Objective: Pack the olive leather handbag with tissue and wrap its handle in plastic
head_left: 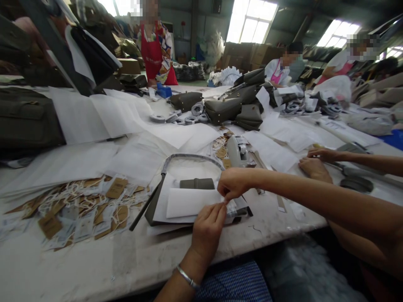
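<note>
We see our left hand (209, 222) and our curled right hand (236, 182) meeting at the right end of a white paper strip (185, 203); we cannot tell whether either grips it. Beneath, the olive handbag (153, 210) lies on the table (91, 268), beside hang tags (116, 188).

Head camera looks forward, down across a table (88, 268).
</note>
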### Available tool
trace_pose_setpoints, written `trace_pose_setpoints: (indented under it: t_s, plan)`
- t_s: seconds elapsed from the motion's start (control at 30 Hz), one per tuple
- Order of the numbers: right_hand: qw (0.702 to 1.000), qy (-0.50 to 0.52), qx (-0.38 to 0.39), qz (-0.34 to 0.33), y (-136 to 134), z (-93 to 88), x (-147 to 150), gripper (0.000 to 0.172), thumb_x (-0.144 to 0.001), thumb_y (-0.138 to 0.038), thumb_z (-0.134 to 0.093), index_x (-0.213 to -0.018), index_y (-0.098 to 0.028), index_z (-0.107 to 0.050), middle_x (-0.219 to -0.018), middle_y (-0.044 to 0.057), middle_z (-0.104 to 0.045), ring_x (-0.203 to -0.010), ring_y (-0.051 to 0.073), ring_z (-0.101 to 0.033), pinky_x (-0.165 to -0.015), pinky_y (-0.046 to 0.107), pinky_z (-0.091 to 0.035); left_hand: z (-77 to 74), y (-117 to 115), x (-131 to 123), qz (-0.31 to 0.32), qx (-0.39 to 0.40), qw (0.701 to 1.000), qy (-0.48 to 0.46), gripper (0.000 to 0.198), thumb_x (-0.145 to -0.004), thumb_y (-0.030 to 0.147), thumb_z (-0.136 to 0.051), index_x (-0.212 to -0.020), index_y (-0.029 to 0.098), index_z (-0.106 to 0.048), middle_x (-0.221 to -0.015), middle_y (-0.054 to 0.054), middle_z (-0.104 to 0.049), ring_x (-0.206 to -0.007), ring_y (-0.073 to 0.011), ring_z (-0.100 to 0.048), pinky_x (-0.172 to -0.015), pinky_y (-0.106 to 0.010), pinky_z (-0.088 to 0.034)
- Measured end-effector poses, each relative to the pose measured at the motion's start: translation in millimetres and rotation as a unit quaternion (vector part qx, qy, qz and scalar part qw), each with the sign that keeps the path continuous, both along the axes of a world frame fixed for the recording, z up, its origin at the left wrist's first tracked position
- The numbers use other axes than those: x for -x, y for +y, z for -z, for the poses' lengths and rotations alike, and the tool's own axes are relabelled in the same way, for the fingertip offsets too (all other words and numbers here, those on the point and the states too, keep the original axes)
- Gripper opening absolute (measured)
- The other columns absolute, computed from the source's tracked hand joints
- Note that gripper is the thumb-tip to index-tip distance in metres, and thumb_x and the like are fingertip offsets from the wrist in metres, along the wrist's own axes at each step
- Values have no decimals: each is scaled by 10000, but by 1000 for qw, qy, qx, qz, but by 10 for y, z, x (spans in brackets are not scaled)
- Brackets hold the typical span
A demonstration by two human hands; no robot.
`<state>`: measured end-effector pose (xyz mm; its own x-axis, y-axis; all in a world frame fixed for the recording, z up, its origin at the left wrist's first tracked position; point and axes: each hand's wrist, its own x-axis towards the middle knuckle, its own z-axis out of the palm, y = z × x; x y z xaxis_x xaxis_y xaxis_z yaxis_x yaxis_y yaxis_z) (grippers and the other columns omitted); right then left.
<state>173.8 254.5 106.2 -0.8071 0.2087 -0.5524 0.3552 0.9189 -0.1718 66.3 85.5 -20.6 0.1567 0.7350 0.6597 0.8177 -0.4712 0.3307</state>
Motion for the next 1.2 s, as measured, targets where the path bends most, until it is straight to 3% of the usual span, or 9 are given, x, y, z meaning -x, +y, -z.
trace_pose_setpoints:
  t_s: [0.37, 0.6, 0.97, 1.2]
  plan:
    - [996, -64, -27, -60, 27, 107, 211, 192, -751, -343, -804, -898, -220, -803, -703, 8, -716, -581, 139, -504, -563, 281, -268, 56, -10, -9, -22, -39, 998, 39, 161, -957, 135, -541, -1062, 168, -659, -1162, -80, -700, -980, -242, -643, -864, -392, -554]
    - [989, -121, -24, -79, 128, 196, 420, 281, -673, -474, -852, -728, -206, -790, -548, -19, -643, -521, 135, -497, -555, 282, -289, 50, 2, -14, 9, -13, 1000, -2, 153, -967, 130, -521, -1042, 176, -646, -1066, -41, -721, -967, -209, -642, -862, -350, -537]
    - [994, -85, -52, -55, 212, 194, 396, 334, -596, -520, -858, -811, -270, -807, -599, -33, -682, -558, 136, -540, -567, 265, -283, 106, 24, -43, 3, -6, 1000, -17, 158, -915, 110, -605, -1048, 190, -636, -1055, -24, -712, -937, -209, -635, -841, -355, -534]
    - [993, -65, -94, -23, 305, 127, 479, 350, -600, -544, -856, -777, -248, -795, -641, -25, -705, -536, 129, -519, -549, 270, -260, 94, 11, -45, 6, -7, 1000, -28, 155, -929, 118, -586, -1049, 199, -640, -1065, -23, -718, -941, -202, -640, -853, -333, -537]
